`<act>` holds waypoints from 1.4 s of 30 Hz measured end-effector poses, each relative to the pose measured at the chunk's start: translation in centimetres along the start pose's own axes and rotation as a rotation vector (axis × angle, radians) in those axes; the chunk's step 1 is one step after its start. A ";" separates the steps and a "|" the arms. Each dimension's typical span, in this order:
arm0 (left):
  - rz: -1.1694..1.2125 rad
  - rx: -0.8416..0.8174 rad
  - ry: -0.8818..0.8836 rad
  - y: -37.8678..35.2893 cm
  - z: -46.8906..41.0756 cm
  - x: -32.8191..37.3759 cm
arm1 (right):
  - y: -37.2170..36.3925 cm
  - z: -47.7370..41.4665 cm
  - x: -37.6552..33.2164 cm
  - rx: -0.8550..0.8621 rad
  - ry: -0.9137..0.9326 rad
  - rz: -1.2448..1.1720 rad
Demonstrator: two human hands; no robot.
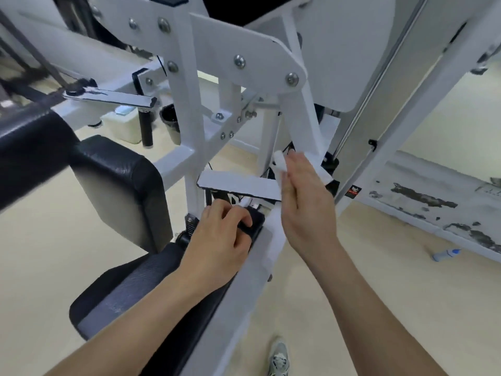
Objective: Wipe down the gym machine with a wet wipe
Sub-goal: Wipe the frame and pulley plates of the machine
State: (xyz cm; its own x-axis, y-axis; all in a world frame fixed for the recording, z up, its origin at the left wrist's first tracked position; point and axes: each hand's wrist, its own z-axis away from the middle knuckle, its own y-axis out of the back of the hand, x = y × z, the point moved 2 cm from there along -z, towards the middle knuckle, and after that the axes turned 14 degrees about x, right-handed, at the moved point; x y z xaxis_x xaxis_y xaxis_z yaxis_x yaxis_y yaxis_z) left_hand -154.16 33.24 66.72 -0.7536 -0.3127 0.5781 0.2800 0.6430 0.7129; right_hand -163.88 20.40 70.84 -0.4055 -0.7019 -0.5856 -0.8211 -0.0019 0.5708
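Note:
The white steel gym machine (189, 109) fills the view, with bolted plates, a black backrest pad (119, 183) and a black seat (130, 289). My right hand (306, 207) holds a folded white wet wipe (280, 164) with straight fingers against a slanted white bar of the frame at centre. My left hand (222, 240) curls its fingers round a black end piece (252, 223) of the lower white bar, beside the seat.
A white spray bottle with a blue tip (446, 253) lies on the beige floor at right. A black bin (170, 120) and a white box (122, 123) stand behind the frame. A worn white beam (433, 196) runs along the right. My shoe (279, 356) shows below.

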 end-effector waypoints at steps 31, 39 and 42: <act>0.132 0.006 0.141 1.1 -2.6 -3.5 | -16.1 -4.9 0.5 -0.935 0.867 0.126; 0.010 0.077 -0.002 1.2 -4.4 -4.8 | -13.7 -4.5 2.2 -0.881 0.799 0.081; -0.023 0.147 -0.029 0.8 -4.9 -5.1 | -10.3 -4.9 4.0 -0.788 0.742 0.055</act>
State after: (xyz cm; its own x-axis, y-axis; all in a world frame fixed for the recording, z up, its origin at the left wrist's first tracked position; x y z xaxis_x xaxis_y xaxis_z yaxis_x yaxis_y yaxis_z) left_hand -147.23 31.95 66.29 -0.7763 -0.3092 0.5493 0.1743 0.7322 0.6584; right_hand -155.11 14.13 65.43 0.1278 -0.9704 -0.2052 -0.2127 -0.2288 0.9499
